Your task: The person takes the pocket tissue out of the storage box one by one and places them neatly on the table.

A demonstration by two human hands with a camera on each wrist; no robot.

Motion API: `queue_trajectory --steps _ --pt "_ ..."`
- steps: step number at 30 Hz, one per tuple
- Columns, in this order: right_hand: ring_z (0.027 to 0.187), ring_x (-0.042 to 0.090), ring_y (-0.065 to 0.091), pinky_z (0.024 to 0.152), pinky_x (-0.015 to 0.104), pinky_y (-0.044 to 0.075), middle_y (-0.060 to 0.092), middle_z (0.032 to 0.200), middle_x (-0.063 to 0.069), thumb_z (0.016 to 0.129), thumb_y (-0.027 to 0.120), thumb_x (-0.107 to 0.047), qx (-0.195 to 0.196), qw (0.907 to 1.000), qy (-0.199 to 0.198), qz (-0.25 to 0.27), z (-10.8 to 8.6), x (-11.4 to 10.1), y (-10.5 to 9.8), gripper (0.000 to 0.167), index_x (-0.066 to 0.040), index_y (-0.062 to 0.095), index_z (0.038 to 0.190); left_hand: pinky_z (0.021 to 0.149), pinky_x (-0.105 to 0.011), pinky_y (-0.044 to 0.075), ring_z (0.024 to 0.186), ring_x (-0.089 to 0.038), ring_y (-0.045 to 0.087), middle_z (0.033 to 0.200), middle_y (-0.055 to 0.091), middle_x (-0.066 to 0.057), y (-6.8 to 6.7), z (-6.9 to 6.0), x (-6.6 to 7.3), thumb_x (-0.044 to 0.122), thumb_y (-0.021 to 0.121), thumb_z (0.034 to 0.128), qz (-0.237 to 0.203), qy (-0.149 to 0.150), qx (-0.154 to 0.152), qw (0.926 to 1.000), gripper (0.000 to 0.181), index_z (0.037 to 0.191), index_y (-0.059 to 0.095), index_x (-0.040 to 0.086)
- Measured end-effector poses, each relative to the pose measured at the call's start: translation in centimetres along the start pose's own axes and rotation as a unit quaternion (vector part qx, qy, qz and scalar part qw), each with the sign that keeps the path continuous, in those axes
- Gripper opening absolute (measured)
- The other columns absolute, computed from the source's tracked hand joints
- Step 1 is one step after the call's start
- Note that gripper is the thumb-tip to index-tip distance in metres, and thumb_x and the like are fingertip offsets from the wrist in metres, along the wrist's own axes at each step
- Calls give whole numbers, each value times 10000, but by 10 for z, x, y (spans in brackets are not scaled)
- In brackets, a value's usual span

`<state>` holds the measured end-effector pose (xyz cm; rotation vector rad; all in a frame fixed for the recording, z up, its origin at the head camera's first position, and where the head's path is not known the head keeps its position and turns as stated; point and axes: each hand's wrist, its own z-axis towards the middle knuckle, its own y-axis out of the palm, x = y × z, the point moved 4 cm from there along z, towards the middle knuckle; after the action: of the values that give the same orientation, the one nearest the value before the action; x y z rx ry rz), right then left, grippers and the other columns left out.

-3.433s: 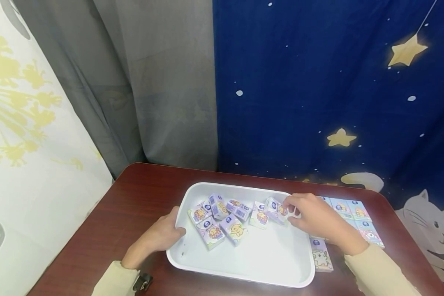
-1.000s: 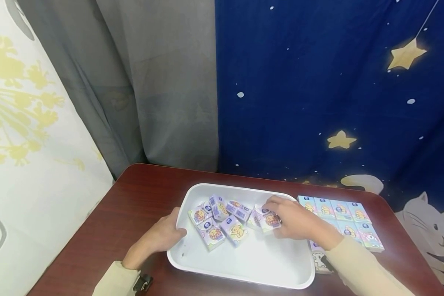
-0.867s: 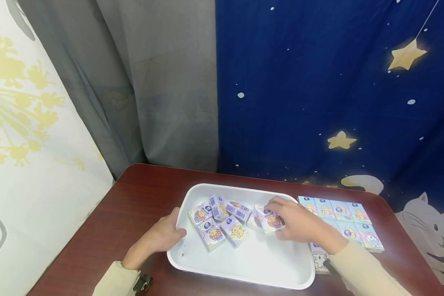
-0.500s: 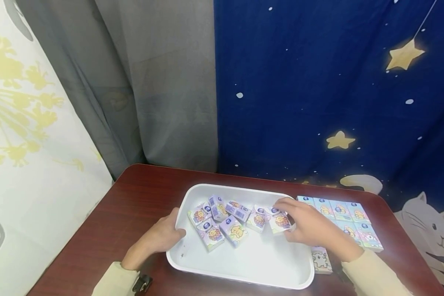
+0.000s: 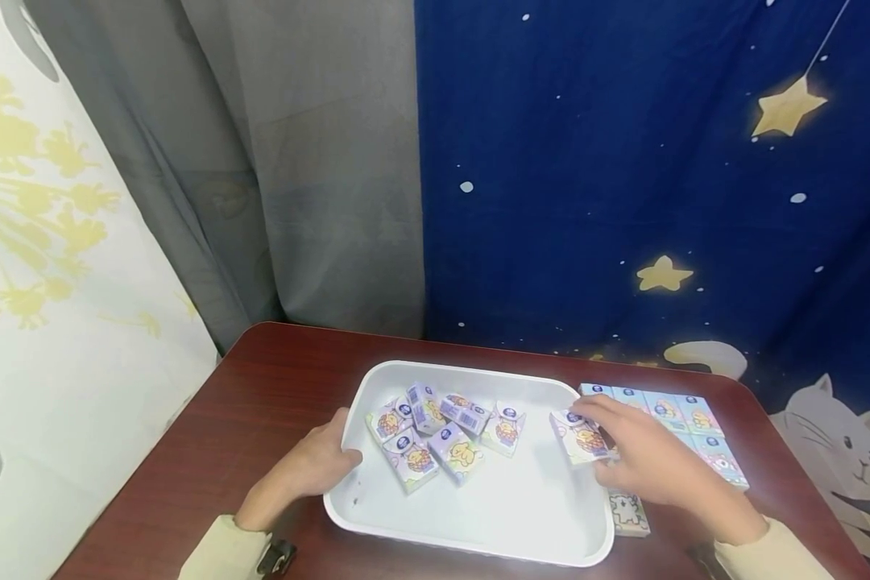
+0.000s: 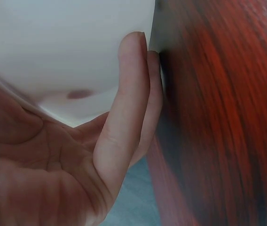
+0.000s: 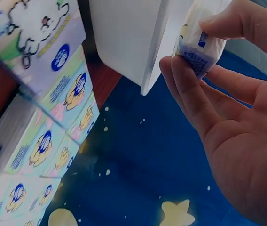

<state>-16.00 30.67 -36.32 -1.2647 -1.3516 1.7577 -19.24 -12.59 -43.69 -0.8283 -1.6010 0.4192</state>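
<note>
My left hand [image 5: 317, 459] grips the left end of a white tray [image 5: 478, 544], thumb over the rim; the left wrist view shows the fingers [image 6: 132, 84] along the tray's outer side. My right hand [image 5: 645, 455] pinches a small purple-and-white tissue pack [image 5: 582, 437] above the tray's right end. In the right wrist view that pack [image 7: 200, 44] is held between thumb and fingers. Several similar packs lie in the tray's left and middle part, among them one yellow-pictured pack [image 5: 456, 452] and one pack [image 5: 503, 429] nearest the right hand.
Light blue packs [image 5: 669, 409] stand in rows on the table right of the tray, partly behind the right hand. A purple-white pack [image 5: 627, 512] lies nearer, beside the tray's right edge. A curtain [image 5: 507, 201] hangs behind the brown table [image 5: 188, 435].
My right hand has moved right with the pinched pack, from beside the other packs to the tray's right rim. The left hand still grips the tray.
</note>
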Motion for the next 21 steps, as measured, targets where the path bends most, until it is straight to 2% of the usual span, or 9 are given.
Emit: queue_trajectory --steps 8,12,19,21 --pt "1395 487 582 1097 750 472 633 1517 192 753 915 -208 81 9993 361 9 -23 10 -2 773 -79 667 1473 634 -423 658 783 -249 732 1070 695 -199 0 0 -1 20 683 926 -49 23 -10 10000 547 1435 493 -43" --pt "1343 483 620 1068 723 509 656 1477 207 742 917 -181 254 9991 336 -39 -33 17 -2 762 -74 677 1458 643 -424 659 784 -245 728 1076 688 -196 -1 0 0 19 684 934 -37 10 -21 10000 560 1452 482 -45" --pt "1262 397 671 1023 671 564 683 1448 162 705 922 -161 268 9981 551 -92 -48 26 2 780 -94 688 1446 635 -421 656 775 -244 726 1054 687 -189 -1 -1 2 20 682 931 -73 -19 -40 10000 553 1444 487 -47" --pt "1239 358 684 1010 633 580 693 1432 138 680 931 -156 365 9979 496 -190 -53 29 3 786 -97 696 1429 637 -421 656 778 -244 726 1055 688 -187 0 0 1 19 683 930 -78 -25 -37 10000 559 1449 485 -47"
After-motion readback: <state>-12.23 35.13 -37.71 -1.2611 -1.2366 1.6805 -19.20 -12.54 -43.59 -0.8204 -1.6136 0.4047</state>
